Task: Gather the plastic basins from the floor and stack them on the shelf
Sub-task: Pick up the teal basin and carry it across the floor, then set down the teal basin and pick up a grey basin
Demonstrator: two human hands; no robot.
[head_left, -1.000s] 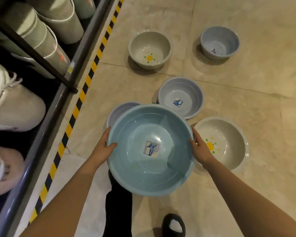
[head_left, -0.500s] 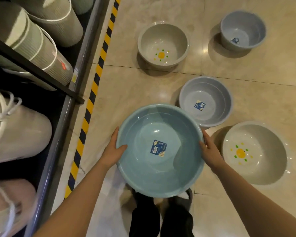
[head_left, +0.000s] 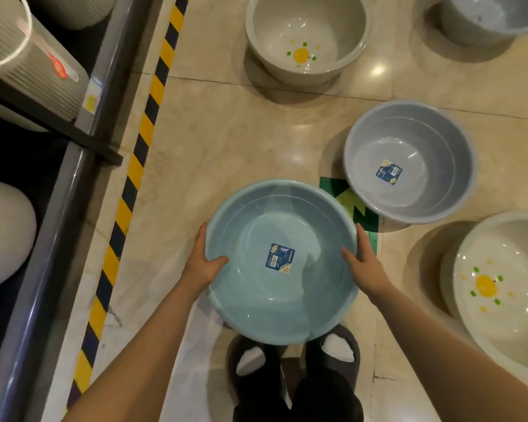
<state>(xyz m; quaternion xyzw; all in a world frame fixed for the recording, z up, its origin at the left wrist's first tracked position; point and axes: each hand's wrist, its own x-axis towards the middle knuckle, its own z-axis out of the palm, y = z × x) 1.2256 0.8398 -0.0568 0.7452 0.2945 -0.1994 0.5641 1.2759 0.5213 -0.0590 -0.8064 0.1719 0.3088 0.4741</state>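
I hold a light blue basin (head_left: 256, 303) with a blue label inside, level above my feet. My left hand (head_left: 202, 263) grips its left rim, thumb inside. My right hand (head_left: 363, 266) grips the right rim, thumb inside too. On the floor stand a grey-blue basin (head_left: 409, 190) with a label, a cream basin with a yellow flower (head_left: 308, 22) farther off, another cream flower basin (head_left: 500, 324) at the right edge, and a grey-blue basin (head_left: 488, 16) cut off at the top right. The shelf (head_left: 58, 190) runs along the left.
Ribbed grey bins (head_left: 28, 65) and white tubs (head_left: 3, 233) lie on the shelf. A yellow-and-black hazard stripe (head_left: 134, 166) runs along the floor beside the shelf edge. A green floor sticker (head_left: 354, 205) lies between the held basin and the grey-blue one. My slippers (head_left: 296, 357) are below.
The view has shifted left and closer to the floor, so the floor basins slid right. The blue basin stays held in both hands, and the basin seen beneath it earlier is out of sight.
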